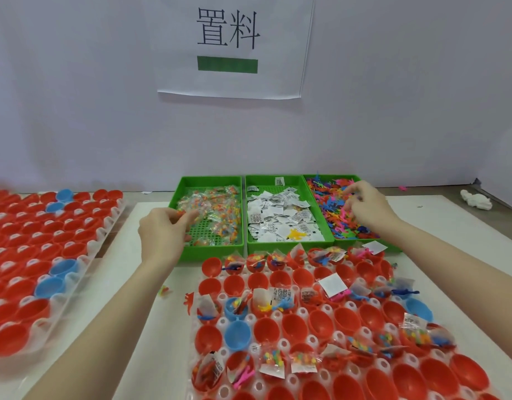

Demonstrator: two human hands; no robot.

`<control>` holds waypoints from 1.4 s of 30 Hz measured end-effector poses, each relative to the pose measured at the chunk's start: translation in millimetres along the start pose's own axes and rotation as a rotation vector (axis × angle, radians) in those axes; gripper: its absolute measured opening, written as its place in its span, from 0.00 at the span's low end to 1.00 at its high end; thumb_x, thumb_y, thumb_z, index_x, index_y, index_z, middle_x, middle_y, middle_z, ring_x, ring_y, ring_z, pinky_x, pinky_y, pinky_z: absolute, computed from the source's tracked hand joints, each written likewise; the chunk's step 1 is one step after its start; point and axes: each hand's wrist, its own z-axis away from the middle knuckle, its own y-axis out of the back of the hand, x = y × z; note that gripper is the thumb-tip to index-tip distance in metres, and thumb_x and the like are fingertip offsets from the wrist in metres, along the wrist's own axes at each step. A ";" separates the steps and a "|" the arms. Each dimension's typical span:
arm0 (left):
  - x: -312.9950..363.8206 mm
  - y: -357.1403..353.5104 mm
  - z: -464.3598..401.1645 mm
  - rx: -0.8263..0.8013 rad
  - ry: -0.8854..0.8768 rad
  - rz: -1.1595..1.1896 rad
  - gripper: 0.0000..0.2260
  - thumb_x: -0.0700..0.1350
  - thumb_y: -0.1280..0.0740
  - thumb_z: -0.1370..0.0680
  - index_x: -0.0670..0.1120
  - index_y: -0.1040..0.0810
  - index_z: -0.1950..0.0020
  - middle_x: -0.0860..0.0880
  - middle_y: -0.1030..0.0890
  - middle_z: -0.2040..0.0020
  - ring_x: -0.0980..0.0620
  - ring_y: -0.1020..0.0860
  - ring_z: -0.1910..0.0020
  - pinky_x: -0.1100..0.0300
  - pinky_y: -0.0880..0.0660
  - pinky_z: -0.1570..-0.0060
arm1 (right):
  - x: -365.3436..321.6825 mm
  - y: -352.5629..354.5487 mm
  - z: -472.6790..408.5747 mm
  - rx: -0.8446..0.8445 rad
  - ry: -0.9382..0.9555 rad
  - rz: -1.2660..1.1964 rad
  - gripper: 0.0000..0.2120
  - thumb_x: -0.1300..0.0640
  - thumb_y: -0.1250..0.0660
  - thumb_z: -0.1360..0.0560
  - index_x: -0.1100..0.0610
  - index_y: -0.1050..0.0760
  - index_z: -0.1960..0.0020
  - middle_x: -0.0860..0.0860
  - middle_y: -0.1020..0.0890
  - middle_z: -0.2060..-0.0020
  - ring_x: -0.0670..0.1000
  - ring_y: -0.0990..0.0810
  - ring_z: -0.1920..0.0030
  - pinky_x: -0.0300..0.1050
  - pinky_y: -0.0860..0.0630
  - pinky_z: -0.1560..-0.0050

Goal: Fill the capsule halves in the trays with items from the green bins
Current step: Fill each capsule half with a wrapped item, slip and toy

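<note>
white worktop [151,284], three green bins in a row at its far edge: left bin [178,197] with clear packets of coloured beads, middle bin [250,241] with white sachets, right bin [393,249] with small coloured figures. near the front edge, clear tray [278,316] of red and blue capsule halves, some already filled with packets, sachets and figures, many bare. at the left edge, second tray [104,232] of capsule halves, unfilled. left hand [162,229] over the left bin, fingers curled, pinching a bead packet [188,216]. right hand [367,203] over the right bin, fingertips bunched among the figures; cannot tell whether anything is gripped.
</note>
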 end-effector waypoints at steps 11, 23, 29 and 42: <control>21.7 16.8 29.5 0.125 -0.108 0.230 0.11 0.44 0.42 0.19 0.45 0.23 0.57 0.50 0.21 0.65 0.59 0.25 0.75 0.69 0.28 0.72 | -42.3 -68.8 9.6 -0.421 0.152 0.437 0.23 0.51 0.32 0.28 0.68 0.25 0.41 0.64 0.25 0.39 0.62 0.25 0.40 0.55 0.26 0.42; 47.9 32.3 71.1 -0.142 0.017 0.550 0.07 0.49 0.31 0.27 0.50 0.18 0.64 0.53 0.19 0.71 0.59 0.23 0.74 0.67 0.26 0.69 | -54.2 -55.0 12.4 -0.058 0.263 0.174 0.08 0.51 0.26 0.31 0.54 0.21 0.62 0.47 0.21 0.64 0.47 0.24 0.60 0.44 0.26 0.56; 58.2 26.6 80.4 -0.291 0.070 0.709 0.06 0.42 0.32 0.27 0.44 0.18 0.62 0.52 0.19 0.71 0.57 0.21 0.73 0.70 0.26 0.71 | -97.2 -18.3 54.4 -0.283 0.199 -0.430 0.06 0.54 0.26 0.33 0.54 0.22 0.65 0.41 0.23 0.76 0.39 0.30 0.77 0.29 0.35 0.74; 96.2 30.7 118.6 -0.589 -0.177 0.687 0.13 0.43 0.40 0.21 0.37 0.20 0.55 0.46 0.22 0.71 0.55 0.23 0.72 0.66 0.26 0.69 | -99.6 29.5 142.4 -0.174 0.403 -0.291 0.04 0.57 0.24 0.35 0.55 0.18 0.65 0.42 0.20 0.74 0.38 0.25 0.73 0.29 0.30 0.70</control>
